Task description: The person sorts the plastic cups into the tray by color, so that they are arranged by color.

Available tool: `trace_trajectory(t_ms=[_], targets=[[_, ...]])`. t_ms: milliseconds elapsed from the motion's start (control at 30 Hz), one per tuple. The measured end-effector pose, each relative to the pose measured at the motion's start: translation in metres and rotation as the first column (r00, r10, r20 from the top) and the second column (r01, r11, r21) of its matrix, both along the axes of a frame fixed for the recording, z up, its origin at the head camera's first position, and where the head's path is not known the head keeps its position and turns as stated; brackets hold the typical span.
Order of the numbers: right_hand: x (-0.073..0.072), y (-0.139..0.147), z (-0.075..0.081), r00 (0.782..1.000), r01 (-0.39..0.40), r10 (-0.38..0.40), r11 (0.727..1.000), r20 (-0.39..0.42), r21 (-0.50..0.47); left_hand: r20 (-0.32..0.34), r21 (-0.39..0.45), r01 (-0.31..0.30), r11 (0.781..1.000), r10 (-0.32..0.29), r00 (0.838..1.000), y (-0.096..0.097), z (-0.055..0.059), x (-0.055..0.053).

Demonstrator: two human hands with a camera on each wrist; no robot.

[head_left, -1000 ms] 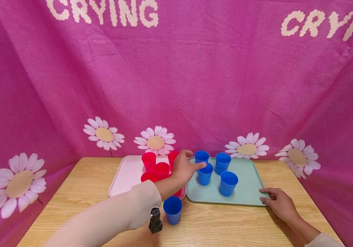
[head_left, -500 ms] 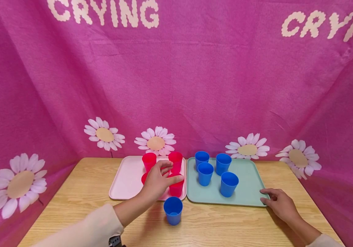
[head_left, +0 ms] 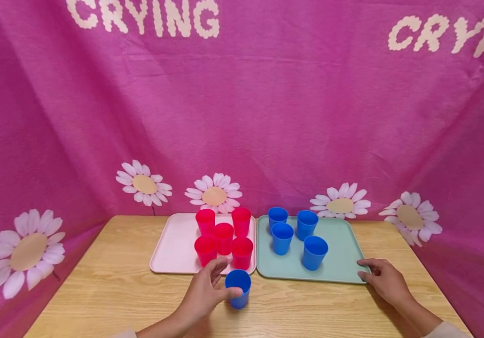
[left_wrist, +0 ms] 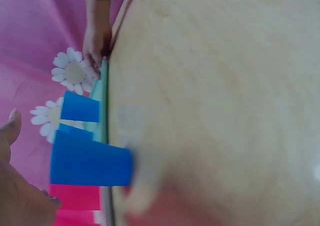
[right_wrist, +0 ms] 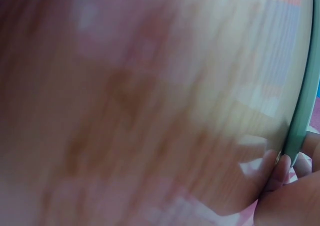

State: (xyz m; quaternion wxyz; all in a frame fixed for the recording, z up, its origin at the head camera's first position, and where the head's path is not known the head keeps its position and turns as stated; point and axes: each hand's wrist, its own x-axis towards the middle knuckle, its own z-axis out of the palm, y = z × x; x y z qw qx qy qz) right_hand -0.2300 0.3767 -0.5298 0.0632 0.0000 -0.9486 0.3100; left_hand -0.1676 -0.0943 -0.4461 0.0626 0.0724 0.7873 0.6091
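A blue cup [head_left: 238,289] stands upright on the wooden table in front of the two trays. My left hand [head_left: 204,291] is at its left side, fingers and thumb spread apart, the thumb overlapping the cup's front. In the left wrist view a gap shows between the left hand [left_wrist: 22,186] and the blue cup [left_wrist: 90,158]. At the near right corner of the green tray [head_left: 339,272], my right hand [head_left: 387,281] pinches the rim between thumb and fingers. The right wrist view shows the thumb [right_wrist: 280,173] against the tray's edge [right_wrist: 299,121].
Several red cups [head_left: 223,239] stand upright on the pink tray [head_left: 174,244] at the left. Several blue cups [head_left: 315,253] stand on the green tray beside it. Behind the table [head_left: 98,291] hangs a pink curtain [head_left: 242,117] with printed daisies, which also runs along both sides.
My left hand has come back from between the trays, over the red cups, to the near blue cup, moving left and toward me. My right hand has stayed at the green tray's corner.
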Motion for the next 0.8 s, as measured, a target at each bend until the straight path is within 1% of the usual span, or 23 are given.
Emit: trace_trajectory(t_ms=[100,200,300,367,500,600,733,800], targets=[[0.001,0.0,0.0,1.0,0.002,-0.002,1.0,-0.014,0.005,0.014,-0.002,0.004,1.0,-0.004,1.0,0.001,-0.014,0.003],[0.001,0.0,0.0,1.0,0.006,-0.005,1.0,-0.021,0.012,0.015,0.001,0.009,1.0,-0.009,1.0,0.003,-0.025,0.004],[0.002,0.001,-0.002,1.0,0.009,-0.009,1.0,-0.016,0.012,0.008,0.031,0.018,0.999,-0.018,1.0,0.005,-0.033,0.004],[0.002,0.001,-0.003,1.0,0.008,-0.008,1.0,-0.009,0.015,0.016,0.038,0.013,0.999,-0.014,1.0,0.006,-0.037,0.004],[0.001,0.002,-0.004,1.0,0.006,-0.006,1.0,0.003,0.013,0.042,0.033,-0.023,0.999,0.022,0.999,0.008,-0.042,0.003],[0.0,0.002,-0.004,1.0,0.007,-0.007,1.0,0.003,0.012,0.043,0.036,-0.046,0.998,0.044,0.998,0.008,-0.043,0.002],[0.0,0.001,-0.003,1.0,0.007,-0.006,1.0,-0.007,0.017,0.025,0.052,-0.054,0.997,0.053,0.998,0.009,-0.044,0.002],[0.0,0.001,-0.002,1.0,0.007,-0.007,1.0,-0.01,0.017,0.033,0.058,-0.06,0.997,0.058,0.998,0.01,-0.044,0.001]])
